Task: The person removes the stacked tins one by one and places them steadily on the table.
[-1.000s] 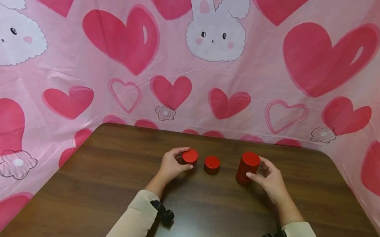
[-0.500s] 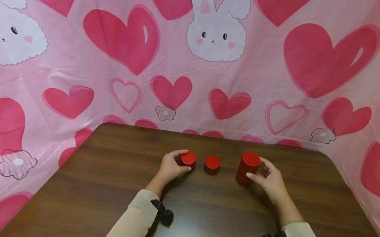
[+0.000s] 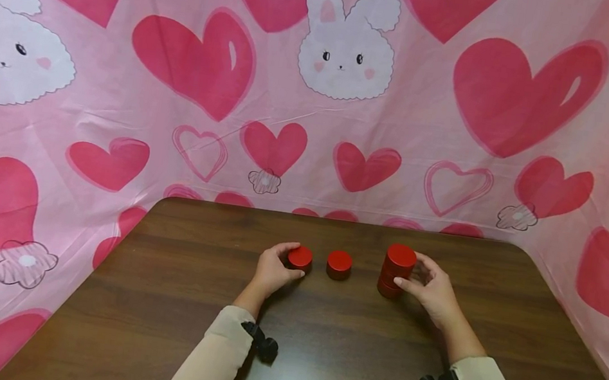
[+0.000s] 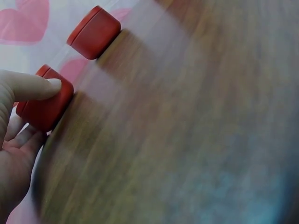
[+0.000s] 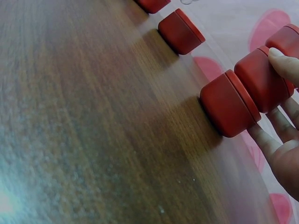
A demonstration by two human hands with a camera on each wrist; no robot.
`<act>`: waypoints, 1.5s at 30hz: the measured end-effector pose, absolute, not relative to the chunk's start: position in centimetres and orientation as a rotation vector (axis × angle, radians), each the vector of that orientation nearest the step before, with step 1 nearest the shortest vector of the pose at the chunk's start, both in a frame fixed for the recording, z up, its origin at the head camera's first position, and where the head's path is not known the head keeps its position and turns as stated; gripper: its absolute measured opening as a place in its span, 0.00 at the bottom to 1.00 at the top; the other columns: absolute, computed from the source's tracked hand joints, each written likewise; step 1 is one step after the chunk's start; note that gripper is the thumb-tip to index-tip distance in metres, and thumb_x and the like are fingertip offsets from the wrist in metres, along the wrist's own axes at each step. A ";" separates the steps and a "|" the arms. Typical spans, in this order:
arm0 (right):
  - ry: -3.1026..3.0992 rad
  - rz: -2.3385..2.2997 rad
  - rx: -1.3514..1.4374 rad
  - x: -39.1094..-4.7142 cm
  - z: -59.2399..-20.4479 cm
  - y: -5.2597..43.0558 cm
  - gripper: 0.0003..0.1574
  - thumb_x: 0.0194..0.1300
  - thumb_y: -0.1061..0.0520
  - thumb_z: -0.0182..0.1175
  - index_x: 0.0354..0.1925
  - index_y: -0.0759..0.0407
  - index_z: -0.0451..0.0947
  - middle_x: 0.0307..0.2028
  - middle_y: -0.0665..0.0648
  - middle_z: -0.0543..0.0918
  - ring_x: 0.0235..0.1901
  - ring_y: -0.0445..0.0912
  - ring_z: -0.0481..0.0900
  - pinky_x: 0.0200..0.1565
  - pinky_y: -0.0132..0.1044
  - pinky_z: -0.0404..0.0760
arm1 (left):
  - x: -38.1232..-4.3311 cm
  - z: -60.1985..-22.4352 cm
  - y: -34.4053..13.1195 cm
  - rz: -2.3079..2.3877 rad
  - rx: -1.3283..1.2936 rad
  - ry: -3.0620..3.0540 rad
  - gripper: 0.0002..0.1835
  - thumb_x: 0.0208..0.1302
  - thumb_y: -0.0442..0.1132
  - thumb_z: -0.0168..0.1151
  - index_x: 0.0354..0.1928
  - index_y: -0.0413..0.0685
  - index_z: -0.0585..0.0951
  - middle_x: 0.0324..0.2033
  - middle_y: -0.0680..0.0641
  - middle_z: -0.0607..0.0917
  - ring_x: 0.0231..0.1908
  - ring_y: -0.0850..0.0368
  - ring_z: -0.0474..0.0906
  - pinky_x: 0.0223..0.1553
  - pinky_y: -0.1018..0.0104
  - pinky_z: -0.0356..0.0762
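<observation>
Red lidded tin (image 3: 301,257), base on the wood-grain table (image 3: 321,322), is gripped between thumb and fingers of left hand (image 3: 274,270); second tin (image 3: 338,265) is left untouched just beside it; upright three-tin stack (image 3: 399,265) is grasped by right hand (image 3: 434,294), thumb placed at middle tin (image 5: 256,79)

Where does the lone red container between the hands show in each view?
Head: lone red container right of centre, below mid-height.
Left wrist: lone red container at upper left.
Right wrist: lone red container near the top, right of centre.
Shared landmark: brown table, in all three.
</observation>
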State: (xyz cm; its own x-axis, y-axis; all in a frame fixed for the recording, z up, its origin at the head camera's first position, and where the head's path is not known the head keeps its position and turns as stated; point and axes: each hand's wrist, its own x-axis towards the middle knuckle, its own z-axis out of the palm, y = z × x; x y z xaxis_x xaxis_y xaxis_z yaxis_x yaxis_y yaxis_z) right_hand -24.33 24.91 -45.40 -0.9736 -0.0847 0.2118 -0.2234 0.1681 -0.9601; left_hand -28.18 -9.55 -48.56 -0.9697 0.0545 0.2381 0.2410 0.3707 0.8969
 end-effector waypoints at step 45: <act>-2.383 1.898 0.257 -23.9 -46.0 24.7 0.44 0.53 0.67 0.72 0.65 0.71 0.64 0.55 0.69 0.75 0.48 0.36 0.76 0.49 0.28 0.78 | -27.2 -45.0 -7.8 -1.700 -0.532 -2.311 0.32 0.45 0.27 0.77 0.57 0.44 0.80 0.55 0.39 0.79 0.59 0.38 0.74 0.60 0.47 0.70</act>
State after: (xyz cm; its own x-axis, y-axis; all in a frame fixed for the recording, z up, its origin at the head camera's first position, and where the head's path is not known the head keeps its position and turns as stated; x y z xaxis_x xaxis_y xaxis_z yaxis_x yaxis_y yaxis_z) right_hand -23.86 24.75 -45.99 -0.9823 -0.0784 0.1702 -0.1834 0.2163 -0.9589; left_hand -27.22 -7.84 -45.01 -0.9093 0.1558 0.3859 0.4148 0.2639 0.8708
